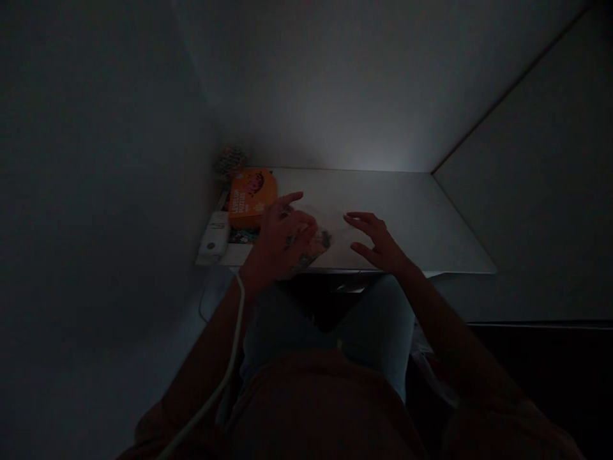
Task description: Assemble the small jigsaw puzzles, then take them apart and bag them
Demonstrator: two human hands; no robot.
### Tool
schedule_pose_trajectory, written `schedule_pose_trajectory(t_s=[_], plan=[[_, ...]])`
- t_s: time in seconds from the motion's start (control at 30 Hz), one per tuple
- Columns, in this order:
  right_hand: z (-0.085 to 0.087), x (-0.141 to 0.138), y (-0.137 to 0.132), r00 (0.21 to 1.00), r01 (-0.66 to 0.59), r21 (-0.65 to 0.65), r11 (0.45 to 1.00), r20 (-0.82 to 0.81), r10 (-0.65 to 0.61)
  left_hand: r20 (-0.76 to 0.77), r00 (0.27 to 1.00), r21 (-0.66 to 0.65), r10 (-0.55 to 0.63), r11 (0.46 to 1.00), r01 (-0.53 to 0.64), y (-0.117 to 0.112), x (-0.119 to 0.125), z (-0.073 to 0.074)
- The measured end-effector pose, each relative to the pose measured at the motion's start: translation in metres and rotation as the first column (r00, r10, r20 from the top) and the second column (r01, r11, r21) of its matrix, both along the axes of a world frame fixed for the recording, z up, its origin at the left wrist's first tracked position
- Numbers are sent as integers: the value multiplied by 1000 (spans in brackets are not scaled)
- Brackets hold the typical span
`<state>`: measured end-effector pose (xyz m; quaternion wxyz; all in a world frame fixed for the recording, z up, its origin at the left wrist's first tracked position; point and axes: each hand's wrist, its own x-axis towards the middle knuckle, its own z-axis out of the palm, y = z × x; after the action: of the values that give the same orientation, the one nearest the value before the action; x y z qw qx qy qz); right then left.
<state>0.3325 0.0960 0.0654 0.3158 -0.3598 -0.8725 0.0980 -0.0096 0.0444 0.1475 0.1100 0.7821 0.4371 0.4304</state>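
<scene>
The scene is very dark. My left hand (282,239) hovers over the near edge of a white table (421,217), fingers curled around what looks like a clear plastic bag (325,233) with small dark pieces inside. My right hand (376,243) lies beside the bag on its right, fingers stretched out flat and apart, touching or just above the table. An orange box (251,198) lies just beyond my left hand.
A small white device (215,237) sits at the table's left edge beside the wall. A patterned object (231,160) stands in the far left corner. A white cable (225,377) runs along my left arm. Walls enclose the table on the left and behind.
</scene>
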Motion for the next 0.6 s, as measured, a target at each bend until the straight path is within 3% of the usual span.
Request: schedule_pose_trajectory(t_s=[0.1, 0.23, 0.33, 0.47, 0.6], plan=[[-17, 2, 9, 982, -16, 15, 1000, -186, 19, -5, 1000, 24, -11, 1000, 11, 31, -1, 10], [-52, 8, 28, 896, 225, -136, 965, -360, -260, 114, 992, 113, 57, 991, -70, 100, -7, 19], [-80, 16, 42, 889, 342, -259, 903, -222, -401, 238, 963, 128, 130, 978, -163, 176, -14, 29], [-95, 20, 47, 920, 372, -224, 901, -41, -390, 266, 918, 121, 295, 934, -335, 271, -30, 49], [-90, 18, 44, 917, 379, -218, 899, -39, -396, 84, 913, 30, 399, 915, -403, 320, -52, 55]])
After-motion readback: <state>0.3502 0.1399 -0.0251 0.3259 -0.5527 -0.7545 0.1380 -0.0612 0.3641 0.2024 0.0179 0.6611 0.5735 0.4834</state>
